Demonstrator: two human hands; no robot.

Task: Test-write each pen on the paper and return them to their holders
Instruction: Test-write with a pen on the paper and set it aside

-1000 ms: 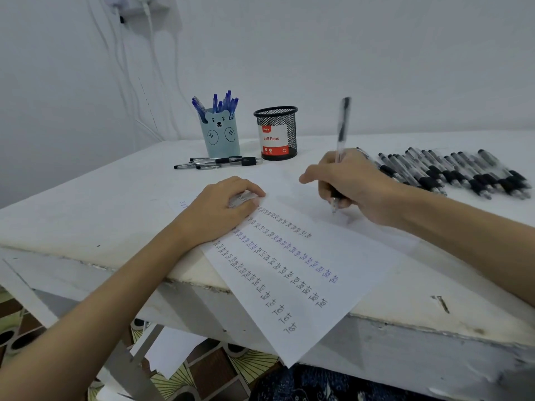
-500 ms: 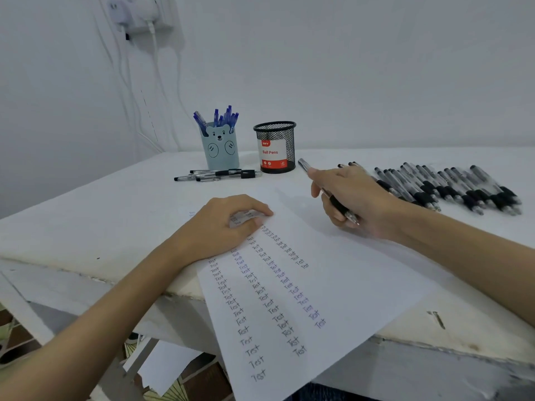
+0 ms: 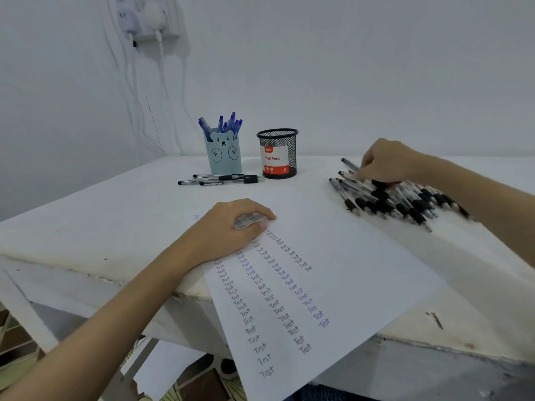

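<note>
Several things are hard to read: the far edge of the paper hides under the left hand, the sheet's near end hangs over the table edge and is cut off by the bottom of the view, and the right forearm covers the far end of the pile of black pens. The right hand rests on top of that pile with its fingers curled down among the barrels; whether they pinch one pen cannot be told, since the fingertips are buried and slightly blurred.

At the back of the table stand a blue bear-faced holder filled with blue-capped pens and, just beside it on the right, a black mesh holder with a red "Ball Pens" label. A few loose pens lie in front of the two holders.

The left hand lies flat, fingers bent and spread lightly, pressing the paper's upper left part onto the table. Columns of the word "Test" run down the sheet. The pen pile sits well right of the paper, directly beneath the right hand.
</note>
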